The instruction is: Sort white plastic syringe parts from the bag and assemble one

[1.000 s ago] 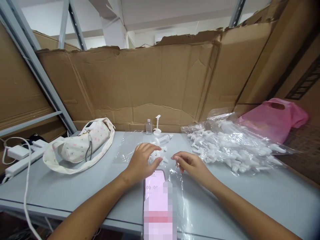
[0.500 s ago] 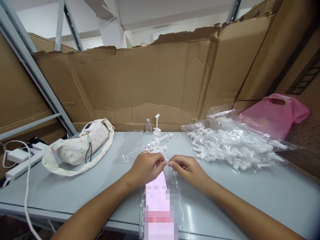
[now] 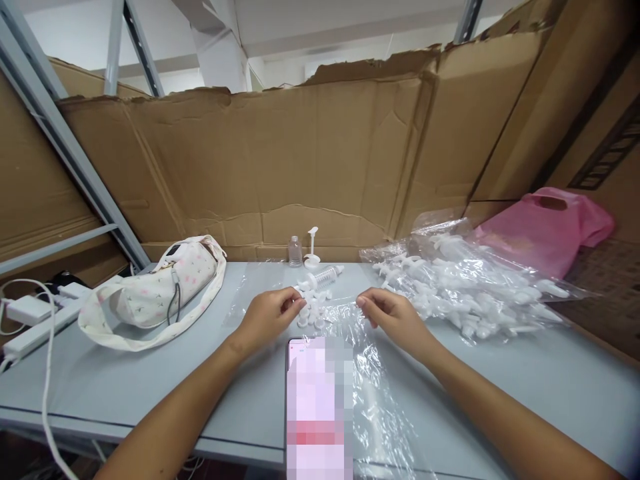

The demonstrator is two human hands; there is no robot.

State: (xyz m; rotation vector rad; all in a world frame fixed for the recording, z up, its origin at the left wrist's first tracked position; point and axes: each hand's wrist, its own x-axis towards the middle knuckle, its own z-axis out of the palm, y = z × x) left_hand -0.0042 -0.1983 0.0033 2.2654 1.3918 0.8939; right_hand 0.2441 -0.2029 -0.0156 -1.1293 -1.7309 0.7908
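My right hand (image 3: 393, 319) pinches the upper right edge of a clear plastic bag (image 3: 370, 373). The bag spreads down over the table beside and partly over a phone (image 3: 311, 400) with a pink-white screen. My left hand (image 3: 273, 315) is closed, thumb against fingers, beside several small white plastic pieces (image 3: 314, 313); I cannot make out anything in its fingertips. Just behind those pieces lies a clear ribbed syringe-like tube (image 3: 323, 277). Farther back stand a small clear bottle (image 3: 295, 253) and a white plunger-shaped part (image 3: 313, 248).
A large clear bag of white plastic parts (image 3: 465, 290) lies on the right, before a pink plastic bag (image 3: 543, 230). Left are a patterned cloth bag (image 3: 160, 293), a power strip (image 3: 40, 327) and a white cable. Another flat clear bag (image 3: 240, 297) lies behind my left hand. Cardboard (image 3: 300, 160) walls the back.
My hands have moved apart, the left to the left and the right to the right. The clear bag has shifted right, off most of the phone, uncovering more small white pieces.
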